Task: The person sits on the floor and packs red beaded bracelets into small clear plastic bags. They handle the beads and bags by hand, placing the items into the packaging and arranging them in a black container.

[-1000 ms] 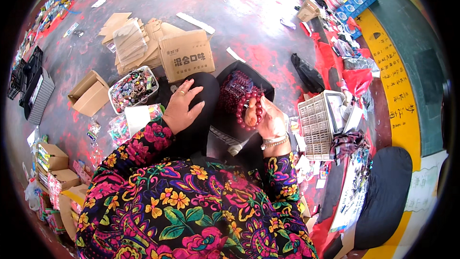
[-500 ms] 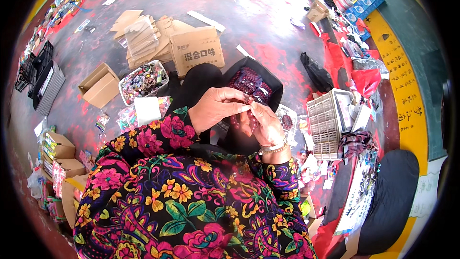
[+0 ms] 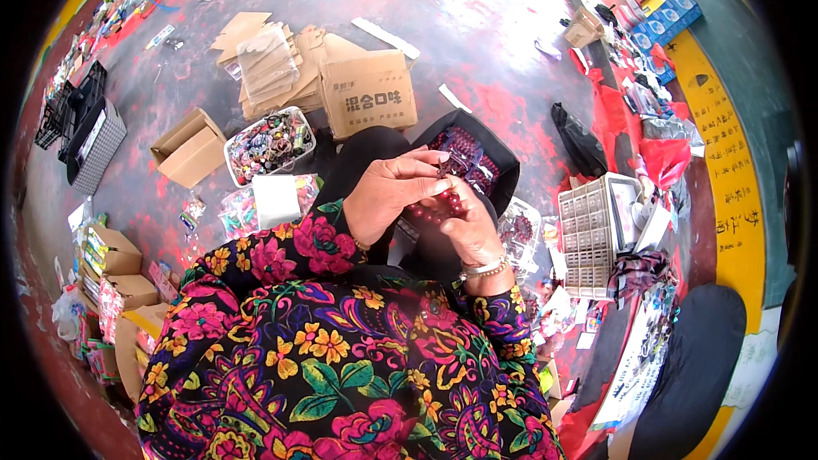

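Observation:
A loop of dark red beads, a beaded bracelet (image 3: 432, 213), hangs between my two hands above my lap. My left hand (image 3: 390, 196) pinches its upper part with thumb and fingertips; what exactly lies under those tips is partly hidden. From the other side my right hand (image 3: 474, 234) closes its fingers on the beads, and a bangle circles that wrist. Just beyond the hands stands an open black box (image 3: 506, 152), holding dark red and purple beaded strings (image 3: 479, 172) in clear wrapping.
Left of my knees are a white basket of colourful small items (image 3: 271, 146), an open carton (image 3: 189, 150) and bagged goods with a white card (image 3: 276, 197). A closed carton (image 3: 369, 94) stands ahead beside flattened cardboard (image 3: 307, 77). On the right is a white slatted crate (image 3: 588, 230).
The scene has shifted slightly right and down in view. My right hand has turned and dropped a little, and more of the bead loop shows between the hands.

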`<state>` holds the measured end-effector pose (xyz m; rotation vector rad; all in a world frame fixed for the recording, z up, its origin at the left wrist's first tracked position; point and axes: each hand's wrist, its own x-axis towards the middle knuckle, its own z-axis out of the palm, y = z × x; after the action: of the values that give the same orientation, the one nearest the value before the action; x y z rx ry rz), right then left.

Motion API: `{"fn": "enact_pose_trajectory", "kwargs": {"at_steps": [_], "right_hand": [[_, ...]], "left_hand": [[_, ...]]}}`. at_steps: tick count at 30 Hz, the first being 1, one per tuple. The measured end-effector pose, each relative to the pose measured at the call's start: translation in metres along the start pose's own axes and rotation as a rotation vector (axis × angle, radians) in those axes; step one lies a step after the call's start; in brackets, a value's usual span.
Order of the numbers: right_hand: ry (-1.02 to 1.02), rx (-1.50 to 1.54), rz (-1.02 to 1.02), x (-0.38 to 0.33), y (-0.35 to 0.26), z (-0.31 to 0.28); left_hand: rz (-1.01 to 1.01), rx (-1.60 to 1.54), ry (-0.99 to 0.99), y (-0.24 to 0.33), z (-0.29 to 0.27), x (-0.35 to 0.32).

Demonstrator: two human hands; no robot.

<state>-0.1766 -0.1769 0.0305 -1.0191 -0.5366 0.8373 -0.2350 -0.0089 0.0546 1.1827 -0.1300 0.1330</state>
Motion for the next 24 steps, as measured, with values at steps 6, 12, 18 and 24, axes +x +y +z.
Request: {"fn": "enact_pose_trajectory", "kwargs": {"at_steps": [6,12,18,24], "right_hand": [[0.01,0.054,0.216,0.018,0.011,0.004],[0.135,0.082,0.352,0.028,0.033,-0.004],[0.308,-0.257,0.317,0.022,0.047,-0.013],[0.503,-0.691,0.125,0.019,0.049,-0.013]], "left_hand": [[-0.237,-0.273,0.142,-0.012,-0.019,0.0],[-0.209,-0.259,0.321,-0.041,-0.053,-0.008],[-0.238,0.267,0.315,-0.079,-0.089,-0.023],[-0.198,0.38,0.269,-0.088,-0.097,-0.026]]}}
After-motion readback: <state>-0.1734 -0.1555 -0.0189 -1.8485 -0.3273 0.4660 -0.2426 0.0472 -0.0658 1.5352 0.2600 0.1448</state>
